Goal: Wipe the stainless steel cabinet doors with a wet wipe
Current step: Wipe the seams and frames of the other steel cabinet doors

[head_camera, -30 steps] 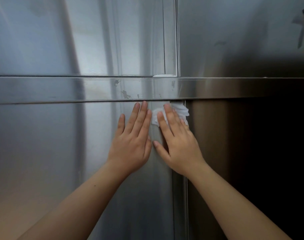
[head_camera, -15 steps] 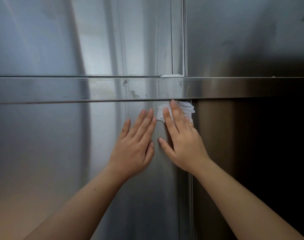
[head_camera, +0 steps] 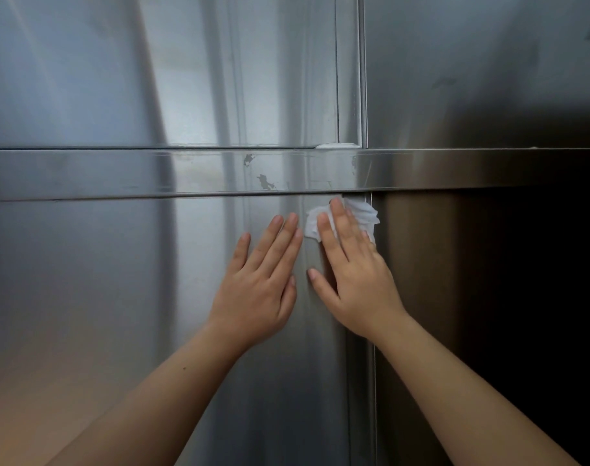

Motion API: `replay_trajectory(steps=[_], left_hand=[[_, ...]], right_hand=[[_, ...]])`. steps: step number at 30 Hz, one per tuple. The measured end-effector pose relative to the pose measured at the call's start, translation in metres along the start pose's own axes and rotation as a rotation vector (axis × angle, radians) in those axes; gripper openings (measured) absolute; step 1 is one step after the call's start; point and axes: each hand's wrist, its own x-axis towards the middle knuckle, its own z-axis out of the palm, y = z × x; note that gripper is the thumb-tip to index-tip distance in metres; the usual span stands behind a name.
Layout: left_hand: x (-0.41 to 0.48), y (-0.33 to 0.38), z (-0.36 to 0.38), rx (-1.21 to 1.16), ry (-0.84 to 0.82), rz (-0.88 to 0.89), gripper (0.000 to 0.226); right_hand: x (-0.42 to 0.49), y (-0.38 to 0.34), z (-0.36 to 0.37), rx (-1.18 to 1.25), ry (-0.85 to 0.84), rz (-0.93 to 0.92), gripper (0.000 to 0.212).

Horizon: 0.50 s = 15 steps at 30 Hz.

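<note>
- The wipe (head_camera: 362,213), white and crumpled, was pressed against the lower left door (head_camera: 102,297). It was at that door's top right corner, just under the rail (head_camera: 119,174) and beside the vertical seam (head_camera: 374,364).
- The right hand (head_camera: 357,284) was laid over the wipe with straight fingers. Its grip was wide, and the wipe was pinned to the steel by pressure alone, not pinched. The thumb was spread out to the left.
- The left hand (head_camera: 256,290) was laid flat on the same door, just left of the right hand, with fingers straight and close together. Its grip was wide and empty.
- The left fingertips were seen just beside the wipe's left edge; whether they touched it could not be told.
- Dark scuff marks (head_camera: 265,182) were seen on the rail, above the left hand.
- Above the rail, the upper left door (head_camera: 85,79) and the upper right door (head_camera: 471,79) were parted by a vertical seam.
- The lower right door (head_camera: 455,264) was seen in deep shadow.
</note>
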Motion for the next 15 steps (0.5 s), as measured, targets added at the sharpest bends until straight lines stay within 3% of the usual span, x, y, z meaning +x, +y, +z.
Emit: replay_trajectory(steps=[15], left_hand=[[-0.001, 0.001, 0.001, 0.005, 0.008, 0.005, 0.058]], right_hand=[[-0.031, -0.005, 0.010, 0.017, -0.024, -0.005, 0.071]])
